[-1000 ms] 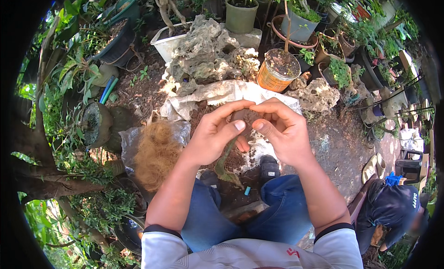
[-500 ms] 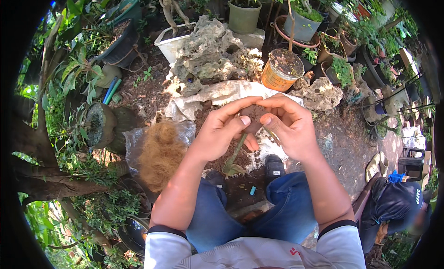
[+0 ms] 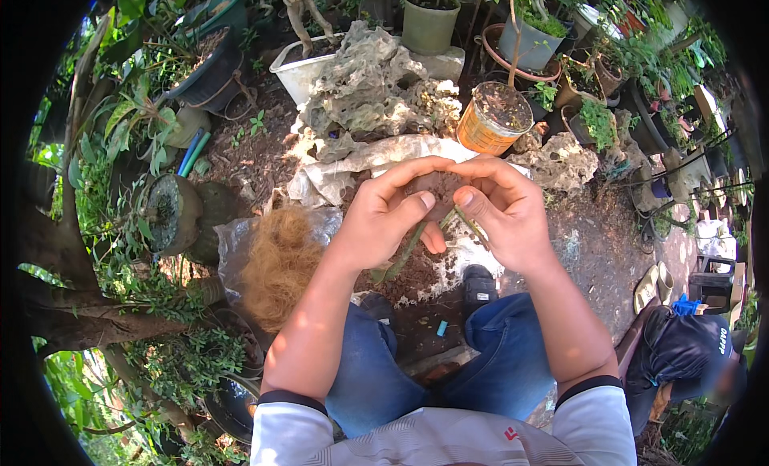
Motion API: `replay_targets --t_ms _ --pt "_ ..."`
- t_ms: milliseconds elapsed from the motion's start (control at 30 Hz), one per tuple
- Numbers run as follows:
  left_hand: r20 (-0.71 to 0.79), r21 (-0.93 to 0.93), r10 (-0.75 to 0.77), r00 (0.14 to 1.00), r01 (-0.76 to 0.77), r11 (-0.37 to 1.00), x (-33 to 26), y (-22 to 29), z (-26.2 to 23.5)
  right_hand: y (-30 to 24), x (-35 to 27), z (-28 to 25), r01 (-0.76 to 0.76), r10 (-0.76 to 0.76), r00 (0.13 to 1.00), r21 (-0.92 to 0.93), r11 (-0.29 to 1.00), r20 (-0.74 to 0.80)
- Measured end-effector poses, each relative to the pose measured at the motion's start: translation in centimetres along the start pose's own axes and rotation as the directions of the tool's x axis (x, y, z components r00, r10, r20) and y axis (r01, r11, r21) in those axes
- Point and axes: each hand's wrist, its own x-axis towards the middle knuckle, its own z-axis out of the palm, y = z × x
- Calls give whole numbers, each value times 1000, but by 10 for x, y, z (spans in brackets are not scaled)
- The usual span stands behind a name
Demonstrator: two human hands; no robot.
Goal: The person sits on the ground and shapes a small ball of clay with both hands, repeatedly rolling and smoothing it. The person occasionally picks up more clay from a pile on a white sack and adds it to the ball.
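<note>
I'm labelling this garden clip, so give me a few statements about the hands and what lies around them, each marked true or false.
1. Both hands, the left hand and the right hand, press a brown soil clump together. True.
2. A green stem hangs below the clump. True.
3. The orange pot lies tipped over. False: it stands upright, filled with soil.
4. The coconut fibre lies by the right knee. False: it lies to the person's left.

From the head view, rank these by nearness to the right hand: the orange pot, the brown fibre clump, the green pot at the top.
Measured from the right hand:
1. Orange pot, just beyond the fingers, ahead and slightly right.
2. Brown fibre clump, across on the left, on clear plastic.
3. Green pot, far ahead at the top edge.
</note>
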Motion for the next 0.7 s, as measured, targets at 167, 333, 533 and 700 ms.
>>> replay_targets --t_ms 167,333,533,700 --pt "-1 -82 34 999 -34 996 0 1 -1 2 1 1 7 -9 1000 -54 999 -21" --pt "-10 47 67 998 -66 997 -2 2 -3 3 -1 2 -20 15 999 -126 992 -35" --pt "-26 11 84 996 -84 996 -4 3 -2 3 -3 4 -10 9 1000 -67 998 -19" --pt "-19 -118 -10 1000 8 993 -4 5 -3 3 -4 3 -2 1 1000 -133 991 -14"
